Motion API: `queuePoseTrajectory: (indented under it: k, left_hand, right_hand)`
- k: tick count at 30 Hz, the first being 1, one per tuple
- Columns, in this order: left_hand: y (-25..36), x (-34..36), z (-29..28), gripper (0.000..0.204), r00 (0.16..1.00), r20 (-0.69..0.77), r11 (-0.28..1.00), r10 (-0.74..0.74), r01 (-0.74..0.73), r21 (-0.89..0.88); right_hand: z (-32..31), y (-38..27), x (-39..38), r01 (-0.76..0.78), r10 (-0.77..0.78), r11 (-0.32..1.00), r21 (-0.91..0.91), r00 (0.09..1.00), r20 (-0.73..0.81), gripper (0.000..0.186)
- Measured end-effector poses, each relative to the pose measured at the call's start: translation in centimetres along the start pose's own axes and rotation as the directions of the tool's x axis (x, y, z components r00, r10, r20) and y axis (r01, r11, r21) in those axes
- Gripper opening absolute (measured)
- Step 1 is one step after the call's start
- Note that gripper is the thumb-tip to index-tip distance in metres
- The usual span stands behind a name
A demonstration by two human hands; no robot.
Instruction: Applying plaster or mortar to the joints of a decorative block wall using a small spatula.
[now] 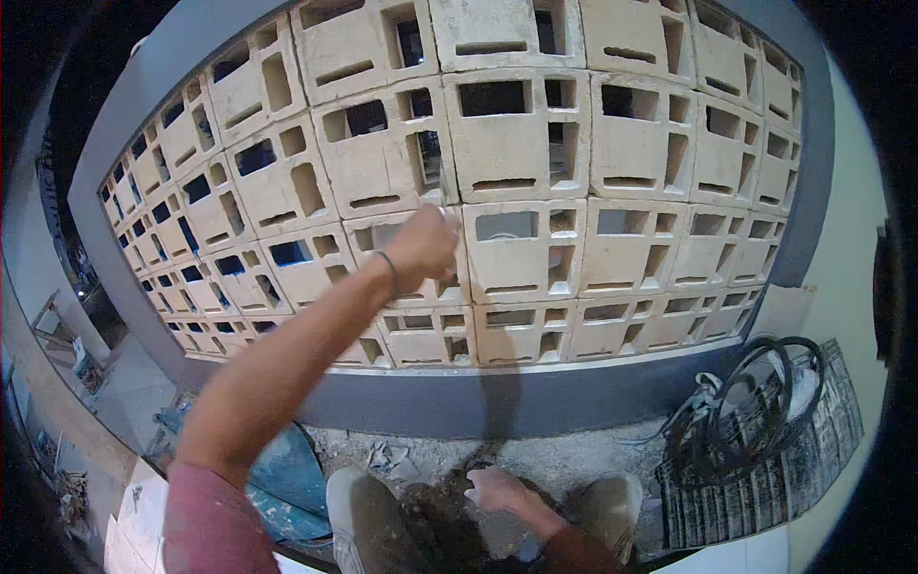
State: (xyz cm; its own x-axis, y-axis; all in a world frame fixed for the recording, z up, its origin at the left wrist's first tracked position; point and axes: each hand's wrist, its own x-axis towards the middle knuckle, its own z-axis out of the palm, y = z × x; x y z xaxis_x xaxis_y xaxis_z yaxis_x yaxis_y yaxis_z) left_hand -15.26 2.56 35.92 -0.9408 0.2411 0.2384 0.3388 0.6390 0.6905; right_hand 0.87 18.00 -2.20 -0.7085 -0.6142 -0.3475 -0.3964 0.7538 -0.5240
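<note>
Head view. Wall of cream, square, perforated concrete blocks (497, 143) fills most of the field, set in a smooth grey-painted surround (411, 402). This wall, the thing being worked on, stands straight ahead.

Left hand (427, 247): at the wall face, in front of a vertical joint between two blocks. Fingers curled in, apparently closed on a slim pale strip-like tool (445, 184) that points upward from the grip; exact kind too small to tell. Judged: upright hold lines the tool up with the joint and block edge. A thin dark wristband (390, 273) circles the wrist.

Right hand (497, 490): low, well apart from the wall face, over dark loose debris. Fingers partly bent; cannot tell whether they grip anything. Probably kept low because one hand suffices above.

Two rounded beige shoes (368, 517) flank the right hand, feet apart, likely for steadiness.

Grey rubbly ground (545, 452) runs along the wall's foot. At right, a coiled black hose (819, 375) lies on a grey ribbed sheet (727, 517), presumably parked clear of the footing. At left, a crumpled blue-green sheet (287, 488) lies beside the left shoe; purpose unclear.
</note>
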Motion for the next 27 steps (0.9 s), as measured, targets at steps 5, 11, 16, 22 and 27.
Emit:
queuePoseTrajectory:
  k: [5,11,16,22,27]
  left_hand:
    - [-1.6,0.9,-3.4,0.027,0.858,0.439,0.032,0.267,-0.464,0.886]
    - [-1.0,0.4,-3.9,0.025,0.921,0.333,-0.076,0.204,-0.324,0.943]
    - [-1.0,2.7,-2.0,0.014,0.988,0.099,0.891,0.115,-0.146,0.43]
    - [1.8,-1.5,-1.1,0.017,0.978,0.051,0.868,-0.201,0.202,-0.455]
    - [-1.7,1.6,-1.7,0.023,0.971,0.019,0.671,0.239,-0.179,0.719]
  right_hand:
    - [-0.3,-2.7,0.3,0.018,-0.022,0.999,0.035,0.994,0.106,0.048]
    - [0.9,0.5,-0.3,0.026,-0.02,0.996,0.089,0.997,-0.071,0.049]
    - [-2.7,-1.6,-2.6,0.012,-0.012,1.0,0.017,1.0,0.014,0.05]
    - [-1.5,-1.0,-1.0,0.078,-0.076,0.995,0.056,0.997,-0.03,0.05]
    - [0.1,-1.2,0.4,0.052,-0.054,0.998,0.029,0.998,0.044,0.053]
